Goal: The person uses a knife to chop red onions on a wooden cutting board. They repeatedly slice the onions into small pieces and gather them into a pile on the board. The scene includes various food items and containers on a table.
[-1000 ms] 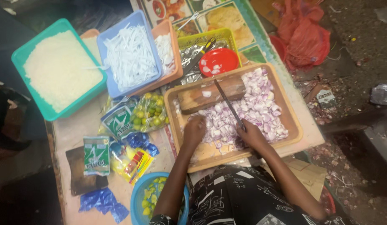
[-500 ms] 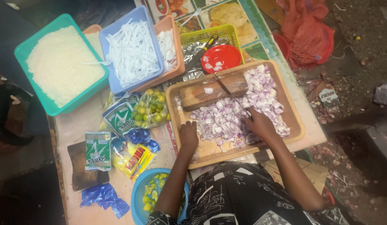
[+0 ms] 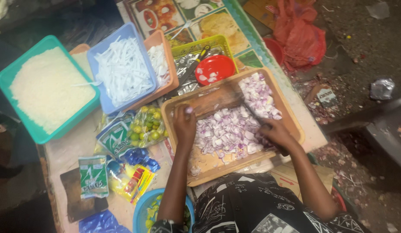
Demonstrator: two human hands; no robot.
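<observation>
A wooden tray [image 3: 227, 171] holds a heap of chopped purple shallots [image 3: 226, 131] and a brown chopping block [image 3: 217, 101] along its far side. My left hand [image 3: 184, 124] lies at the block's left end, fingers curled around a small pale shallot piece [image 3: 189, 110]. At the heap's right edge, my right hand [image 3: 274, 134] grips the handle of a knife. Its blurred blade [image 3: 251, 110] slants up toward the block.
To the left stand a teal tub of white grains [image 3: 45, 90], a blue tub of white plastic cutlery [image 3: 123, 71] and an orange tub [image 3: 164, 64]. A red bowl [image 3: 215, 69] sits in a yellow basket. A bag of limes [image 3: 146, 125], sachets [image 3: 92, 177] and a blue bowl [image 3: 142, 211] lie nearer.
My left hand has moved from the near left edge of the heap up to the chopping block. My right hand with the knife has shifted right and nearer to me.
</observation>
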